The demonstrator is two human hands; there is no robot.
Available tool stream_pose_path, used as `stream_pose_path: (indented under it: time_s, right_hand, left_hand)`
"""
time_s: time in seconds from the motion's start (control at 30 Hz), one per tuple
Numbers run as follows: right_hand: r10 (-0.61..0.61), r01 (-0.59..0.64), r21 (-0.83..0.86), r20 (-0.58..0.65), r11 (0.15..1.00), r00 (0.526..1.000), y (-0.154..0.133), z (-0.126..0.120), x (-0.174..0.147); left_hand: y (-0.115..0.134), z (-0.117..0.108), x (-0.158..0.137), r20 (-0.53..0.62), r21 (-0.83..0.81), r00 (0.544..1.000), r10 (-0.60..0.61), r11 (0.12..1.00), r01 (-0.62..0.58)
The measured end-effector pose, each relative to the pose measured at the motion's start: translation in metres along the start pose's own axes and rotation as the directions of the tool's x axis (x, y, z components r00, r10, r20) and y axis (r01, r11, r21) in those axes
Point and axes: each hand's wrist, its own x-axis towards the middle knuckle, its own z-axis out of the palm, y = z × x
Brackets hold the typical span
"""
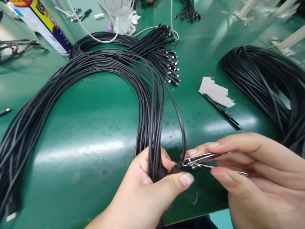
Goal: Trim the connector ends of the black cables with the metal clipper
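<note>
My left hand (152,190) is closed round a bundle of black cables (156,127), close to the table's front edge. One cable's black plug end (175,168) is pinched apart from the others between thumb and finger. In my right hand (257,178) is a silver nail clipper (209,159), held between thumb and fingers. Its jaws meet the cable just where it enters the plug end; whether they touch it I cannot tell. From my left hand the bundle arches away over the table and down to the left, where a connector (11,211) shows its metal tip.
A pile of cable connectors (170,63) lies behind the bundle. On the right are a large cable coil (262,82), a torn paper piece (215,90) and a black pen-like stick (222,111). A spray can (45,25) and a white fan (119,12) stand at the back.
</note>
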Motion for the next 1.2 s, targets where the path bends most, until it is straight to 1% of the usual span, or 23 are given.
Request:
stream_pose_path:
  time_s: [0.1, 0.17, 0.23, 0.3, 0.37, 0.43, 0.47, 0.5, 0.57, 0.63, 0.7, 0.77, 0.87, 0.93, 1.0, 1.07, 1.13, 1.2]
  right_hand:
    - [-0.010, 0.016, 0.062, -0.089, 0.998, 0.996, 0.004, -0.002, 0.001]
    - [-0.017, 0.023, 0.118, -0.053, 0.993, 0.998, 0.006, -0.009, 0.005]
    - [0.006, -0.012, 0.170, 0.038, 0.985, 0.999, 0.007, -0.016, 0.010]
    - [0.073, -0.098, 0.239, 0.110, 0.966, 0.991, 0.007, -0.020, 0.015]
    - [0.121, -0.186, 0.293, 0.226, 0.938, 0.967, 0.005, -0.019, 0.017]
    - [0.123, -0.230, 0.290, 0.346, 0.929, 0.930, 0.003, -0.016, 0.019]
    - [0.121, -0.234, 0.272, 0.377, 0.934, 0.918, 0.003, -0.015, 0.020]
    - [0.114, -0.223, 0.256, 0.382, 0.941, 0.917, 0.003, -0.014, 0.021]
    - [0.105, -0.193, 0.240, 0.335, 0.951, 0.936, 0.004, -0.014, 0.023]
    - [0.104, -0.160, 0.233, 0.235, 0.959, 0.966, 0.006, -0.017, 0.026]
    - [0.102, -0.128, 0.201, 0.136, 0.971, 0.985, 0.009, -0.020, 0.027]
    - [0.099, -0.108, 0.153, 0.068, 0.982, 0.993, 0.012, -0.022, 0.027]
    - [0.082, -0.084, 0.082, 0.033, 0.993, 0.996, 0.014, -0.022, 0.026]
    - [0.064, -0.064, 0.023, -0.002, 0.998, 0.998, 0.015, -0.021, 0.024]
    - [0.053, -0.055, -0.040, -0.044, 0.998, 0.998, 0.015, -0.020, 0.024]
    - [0.057, -0.062, -0.089, -0.048, 0.994, 0.997, 0.014, -0.019, 0.024]
    - [0.052, -0.057, -0.130, -0.041, 0.990, 0.998, 0.014, -0.018, 0.024]
    - [0.016, -0.030, -0.208, -0.066, 0.978, 0.998, 0.014, -0.016, 0.024]
  left_hand:
    - [0.002, 0.003, -0.002, -0.018, -0.002, 1.000, -0.002, 1.000, 0.002]
    - [0.002, 0.004, -0.002, -0.026, -0.002, 1.000, 0.010, 1.000, -0.010]
    - [0.002, 0.005, -0.002, -0.025, -0.009, 1.000, 0.016, 1.000, -0.016]
    - [0.001, 0.004, 0.000, -0.017, -0.011, 1.000, 0.014, 1.000, -0.014]
    - [0.000, 0.003, 0.003, 0.001, 0.008, 1.000, 0.020, 1.000, -0.020]
    - [-0.002, 0.001, 0.005, 0.032, 0.035, 0.999, 0.029, 0.999, -0.030]
    - [-0.003, 0.000, 0.006, 0.050, 0.043, 0.998, 0.031, 0.999, -0.033]
    - [-0.003, -0.001, 0.006, 0.069, 0.041, 0.997, 0.026, 0.999, -0.029]
    - [-0.004, -0.003, 0.005, 0.092, 0.004, 0.996, 0.008, 1.000, -0.009]
    - [-0.003, -0.004, 0.003, 0.097, -0.048, 0.995, 0.000, 0.999, 0.005]
    - [-0.002, -0.004, 0.002, 0.118, -0.089, 0.993, 0.006, 0.996, 0.005]
    - [-0.001, -0.005, 0.001, 0.161, -0.101, 0.987, 0.007, 0.995, 0.010]
    - [0.000, -0.005, 0.000, 0.185, -0.090, 0.982, -0.025, 0.995, 0.042]
    - [0.002, -0.003, -0.001, 0.138, -0.089, 0.989, -0.047, 0.994, 0.060]
    - [0.005, -0.001, -0.002, 0.056, -0.089, 0.997, -0.056, 0.994, 0.060]
    - [0.009, 0.001, -0.003, -0.026, -0.074, 0.998, -0.058, 0.996, 0.056]
    - [0.011, 0.002, -0.003, -0.062, -0.066, 0.996, -0.067, 0.996, 0.063]
    - [0.012, 0.004, -0.004, -0.081, -0.070, 0.995, -0.061, 0.996, 0.055]
